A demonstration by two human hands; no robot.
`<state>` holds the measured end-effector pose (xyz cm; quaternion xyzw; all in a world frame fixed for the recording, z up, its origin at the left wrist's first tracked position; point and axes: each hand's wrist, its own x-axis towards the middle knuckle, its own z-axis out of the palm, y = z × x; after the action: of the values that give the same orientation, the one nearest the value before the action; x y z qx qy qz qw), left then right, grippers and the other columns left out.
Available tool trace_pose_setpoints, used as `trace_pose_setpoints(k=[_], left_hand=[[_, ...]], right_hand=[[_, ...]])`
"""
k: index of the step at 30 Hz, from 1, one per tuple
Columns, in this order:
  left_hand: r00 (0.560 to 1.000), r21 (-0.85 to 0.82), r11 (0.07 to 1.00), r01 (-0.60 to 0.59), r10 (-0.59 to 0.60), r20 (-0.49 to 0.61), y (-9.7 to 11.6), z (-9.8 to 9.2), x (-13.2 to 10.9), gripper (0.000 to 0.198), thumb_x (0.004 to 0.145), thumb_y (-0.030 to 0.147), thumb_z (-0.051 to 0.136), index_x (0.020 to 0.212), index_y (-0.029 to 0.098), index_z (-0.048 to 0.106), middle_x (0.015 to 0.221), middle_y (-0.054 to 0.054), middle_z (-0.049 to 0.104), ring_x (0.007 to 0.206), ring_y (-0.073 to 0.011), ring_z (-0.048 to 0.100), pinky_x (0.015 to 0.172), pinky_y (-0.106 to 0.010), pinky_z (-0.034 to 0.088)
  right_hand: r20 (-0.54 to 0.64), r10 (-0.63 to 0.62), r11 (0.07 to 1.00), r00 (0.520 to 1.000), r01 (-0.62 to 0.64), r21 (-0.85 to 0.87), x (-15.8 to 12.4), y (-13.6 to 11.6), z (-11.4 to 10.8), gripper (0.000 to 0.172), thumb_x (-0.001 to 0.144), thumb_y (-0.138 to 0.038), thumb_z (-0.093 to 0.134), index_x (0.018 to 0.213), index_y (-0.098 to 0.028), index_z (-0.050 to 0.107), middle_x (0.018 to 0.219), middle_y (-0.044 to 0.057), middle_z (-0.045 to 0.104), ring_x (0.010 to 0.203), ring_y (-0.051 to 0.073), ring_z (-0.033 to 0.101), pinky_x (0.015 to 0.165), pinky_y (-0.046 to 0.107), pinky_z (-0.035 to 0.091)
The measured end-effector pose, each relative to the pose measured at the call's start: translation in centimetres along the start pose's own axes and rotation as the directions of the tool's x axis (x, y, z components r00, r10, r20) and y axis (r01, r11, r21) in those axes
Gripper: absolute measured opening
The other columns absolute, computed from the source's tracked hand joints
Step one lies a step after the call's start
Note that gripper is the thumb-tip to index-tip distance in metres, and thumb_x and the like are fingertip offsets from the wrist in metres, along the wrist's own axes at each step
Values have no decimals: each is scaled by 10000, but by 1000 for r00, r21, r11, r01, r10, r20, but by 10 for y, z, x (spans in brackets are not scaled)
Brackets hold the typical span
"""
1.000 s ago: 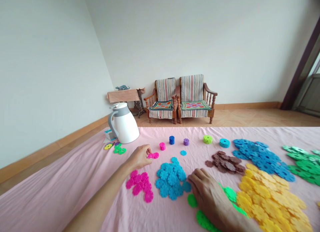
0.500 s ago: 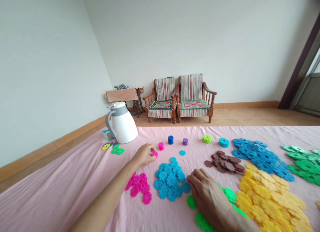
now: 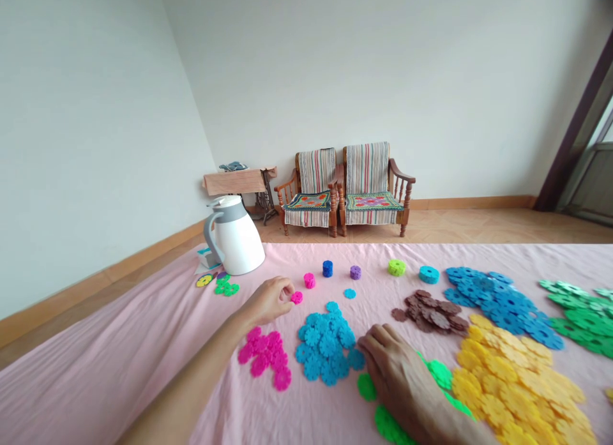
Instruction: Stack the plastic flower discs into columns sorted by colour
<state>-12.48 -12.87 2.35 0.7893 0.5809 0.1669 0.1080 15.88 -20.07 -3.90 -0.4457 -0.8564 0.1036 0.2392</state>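
Note:
My left hand [image 3: 269, 299] reaches out over the pink cloth, its fingers pinched on a small magenta disc [image 3: 297, 297]. A short magenta stack [image 3: 309, 280] stands just beyond it. Below the hand lies a pile of magenta discs [image 3: 264, 356], with a pile of light blue discs [image 3: 326, 344] to its right. My right hand [image 3: 396, 370] lies palm down on a pile of bright green discs [image 3: 389, 422], its fingers stretched flat near the light blue pile.
Small stacks stand in a row: dark blue [image 3: 327, 268], purple [image 3: 355, 272], lime [image 3: 396, 267], teal [image 3: 429, 274]. Piles of brown [image 3: 428, 309], blue [image 3: 498, 298], yellow [image 3: 517, 375] and green discs [image 3: 582, 308] lie to the right. A white jug [image 3: 234, 235] stands at the back left.
My left hand moved a little forward and right with the magenta disc, then drew slightly back. My right hand stayed on the green pile.

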Motion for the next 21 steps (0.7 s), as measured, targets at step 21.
trace_pose_setpoints(k=[21], left_hand=[[970,69,994,-89,71,233,-2,-4,-50,214,570,140,521,775,181,567,815,-11,587,729,-159,552,635,-223,411]], right_hand=[[-13,-17,1000,1000,17,-4,-1,0,0,275,900,-41,382,861,-180,616,850,78,578,811,219,538,738,358,449]])
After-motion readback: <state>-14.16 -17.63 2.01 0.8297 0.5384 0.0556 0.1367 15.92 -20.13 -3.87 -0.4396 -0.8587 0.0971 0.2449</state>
